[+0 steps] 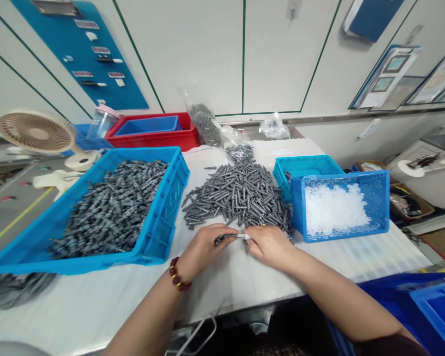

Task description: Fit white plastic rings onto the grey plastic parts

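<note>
My left hand (203, 244) is closed in a pinch on a slim dark-grey plastic part (222, 239). At that part's right end sits a short white plastic sleeve (243, 236), pinched between the fingers of my right hand (269, 244). Both hands meet just above the table's near side, in front of a heap of similar grey parts (241, 193). To the right a tilted blue bin (298, 210) holds many small white plastic pieces (333, 210). How far the sleeve sits over the grey part cannot be made out.
A large blue crate (180, 173) full of grey parts stands on the left, beside a fan (37, 131). Behind are a red bin (191, 133) and plastic bags (203, 123). A teal bin (307, 163) stands behind the tilted one; dark-blue bins (430, 301) sit lower right.
</note>
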A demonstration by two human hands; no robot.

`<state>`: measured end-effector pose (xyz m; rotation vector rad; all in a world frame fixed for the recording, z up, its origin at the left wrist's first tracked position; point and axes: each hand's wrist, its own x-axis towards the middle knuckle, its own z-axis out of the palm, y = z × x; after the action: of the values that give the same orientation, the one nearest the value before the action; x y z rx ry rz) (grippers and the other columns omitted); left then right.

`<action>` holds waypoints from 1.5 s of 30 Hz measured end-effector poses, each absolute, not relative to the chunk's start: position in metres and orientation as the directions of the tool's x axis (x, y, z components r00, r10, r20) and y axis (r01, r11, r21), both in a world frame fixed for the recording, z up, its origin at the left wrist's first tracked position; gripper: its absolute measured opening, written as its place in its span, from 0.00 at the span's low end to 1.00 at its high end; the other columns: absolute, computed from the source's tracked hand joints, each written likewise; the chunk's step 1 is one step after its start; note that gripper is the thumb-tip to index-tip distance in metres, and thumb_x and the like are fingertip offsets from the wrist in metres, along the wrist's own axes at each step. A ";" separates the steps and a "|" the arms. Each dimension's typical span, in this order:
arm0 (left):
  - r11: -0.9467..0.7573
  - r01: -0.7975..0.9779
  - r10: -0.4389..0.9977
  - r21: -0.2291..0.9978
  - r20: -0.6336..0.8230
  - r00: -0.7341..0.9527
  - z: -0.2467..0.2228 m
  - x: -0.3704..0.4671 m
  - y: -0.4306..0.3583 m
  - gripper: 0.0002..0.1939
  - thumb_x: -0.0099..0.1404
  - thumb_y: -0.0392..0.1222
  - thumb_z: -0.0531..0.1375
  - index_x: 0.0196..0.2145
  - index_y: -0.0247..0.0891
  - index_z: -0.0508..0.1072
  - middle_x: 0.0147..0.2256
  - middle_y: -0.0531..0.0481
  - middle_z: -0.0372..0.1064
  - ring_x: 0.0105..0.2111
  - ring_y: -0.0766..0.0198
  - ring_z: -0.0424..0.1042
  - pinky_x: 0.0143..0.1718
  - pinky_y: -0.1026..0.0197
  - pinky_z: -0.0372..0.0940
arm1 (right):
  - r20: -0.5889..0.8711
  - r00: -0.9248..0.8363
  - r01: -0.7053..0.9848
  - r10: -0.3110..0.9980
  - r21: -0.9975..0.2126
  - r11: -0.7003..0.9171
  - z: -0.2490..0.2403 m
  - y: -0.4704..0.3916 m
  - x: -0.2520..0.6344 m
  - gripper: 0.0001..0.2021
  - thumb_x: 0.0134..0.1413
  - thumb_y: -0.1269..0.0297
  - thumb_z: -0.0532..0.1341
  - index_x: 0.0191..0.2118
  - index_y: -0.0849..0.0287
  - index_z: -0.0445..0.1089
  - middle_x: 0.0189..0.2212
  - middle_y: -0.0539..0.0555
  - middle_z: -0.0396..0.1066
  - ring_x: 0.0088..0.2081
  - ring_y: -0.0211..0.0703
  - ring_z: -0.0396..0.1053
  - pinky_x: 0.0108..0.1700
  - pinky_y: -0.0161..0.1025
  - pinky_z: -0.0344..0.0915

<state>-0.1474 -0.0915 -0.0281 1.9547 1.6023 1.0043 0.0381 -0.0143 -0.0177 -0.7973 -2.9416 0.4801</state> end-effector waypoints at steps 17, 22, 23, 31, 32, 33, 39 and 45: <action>-0.239 0.651 0.965 0.720 0.252 0.075 -0.020 -0.144 -0.095 0.07 0.60 0.38 0.58 0.35 0.39 0.77 0.31 0.49 0.76 0.30 0.64 0.73 0.34 0.65 0.66 | -0.039 -0.826 0.550 0.562 -0.270 0.790 -0.019 -0.014 0.038 0.14 0.59 0.58 0.52 0.33 0.58 0.71 0.29 0.53 0.74 0.31 0.41 0.69 0.32 0.34 0.52; -0.237 0.640 0.967 0.731 0.242 0.082 -0.020 -0.141 -0.096 0.07 0.61 0.38 0.58 0.35 0.38 0.77 0.32 0.48 0.76 0.32 0.63 0.74 0.35 0.65 0.66 | -0.045 -0.794 0.599 0.607 -0.231 0.767 -0.017 -0.016 0.038 0.19 0.58 0.51 0.51 0.30 0.58 0.73 0.27 0.54 0.74 0.31 0.42 0.70 0.30 0.34 0.52; -0.235 0.638 0.967 0.733 0.240 0.081 -0.021 -0.141 -0.096 0.07 0.61 0.38 0.58 0.35 0.38 0.77 0.32 0.48 0.76 0.32 0.63 0.74 0.35 0.64 0.66 | -0.046 -0.786 0.610 0.617 -0.224 0.760 -0.017 -0.016 0.038 0.20 0.58 0.50 0.51 0.30 0.58 0.73 0.27 0.54 0.74 0.30 0.42 0.70 0.30 0.34 0.51; -0.125 0.499 0.985 0.857 0.167 -0.041 -0.015 -0.146 -0.095 0.08 0.58 0.41 0.60 0.34 0.38 0.77 0.26 0.50 0.73 0.26 0.65 0.70 0.30 0.65 0.64 | -0.035 -0.716 0.687 0.697 -0.212 0.695 -0.015 -0.016 0.038 0.16 0.55 0.52 0.54 0.29 0.59 0.72 0.26 0.54 0.74 0.30 0.43 0.70 0.29 0.35 0.53; -0.059 0.415 0.986 0.908 0.118 -0.118 -0.014 -0.148 -0.095 0.10 0.57 0.42 0.60 0.36 0.38 0.77 0.24 0.51 0.71 0.24 0.66 0.68 0.27 0.66 0.62 | -0.023 -0.713 0.686 0.701 -0.227 0.691 -0.014 -0.014 0.038 0.16 0.56 0.53 0.54 0.29 0.59 0.71 0.27 0.54 0.74 0.30 0.42 0.70 0.30 0.35 0.53; 0.007 0.300 0.978 0.954 0.056 -0.200 -0.012 -0.151 -0.095 0.13 0.57 0.43 0.61 0.39 0.37 0.75 0.23 0.52 0.69 0.22 0.68 0.65 0.23 0.67 0.60 | -0.006 -0.714 0.680 0.701 -0.245 0.691 -0.014 -0.013 0.039 0.15 0.57 0.55 0.53 0.30 0.59 0.71 0.28 0.54 0.74 0.31 0.42 0.69 0.31 0.35 0.54; 0.037 0.156 0.891 0.987 0.038 -0.453 -0.016 -0.167 -0.088 0.10 0.52 0.45 0.62 0.23 0.37 0.66 0.21 0.57 0.60 0.19 0.72 0.58 0.20 0.68 0.55 | 0.109 -0.750 0.582 0.652 -0.359 0.730 -0.022 -0.005 0.043 0.12 0.62 0.63 0.51 0.45 0.57 0.67 0.39 0.54 0.72 0.41 0.42 0.68 0.41 0.35 0.58; 0.078 0.829 0.961 0.554 0.179 -0.210 -0.038 -0.149 -0.071 0.08 0.60 0.40 0.55 0.29 0.37 0.73 0.30 0.48 0.69 0.33 0.62 0.69 0.37 0.61 0.63 | 0.098 -0.760 0.565 0.642 -0.389 0.728 -0.025 -0.007 0.042 0.13 0.62 0.60 0.49 0.46 0.54 0.67 0.41 0.53 0.72 0.41 0.42 0.69 0.41 0.35 0.59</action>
<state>-0.1486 -0.0714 -0.0382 1.8074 2.1210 0.8272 0.0420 -0.0067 -0.0254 -0.9593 -2.7059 0.4995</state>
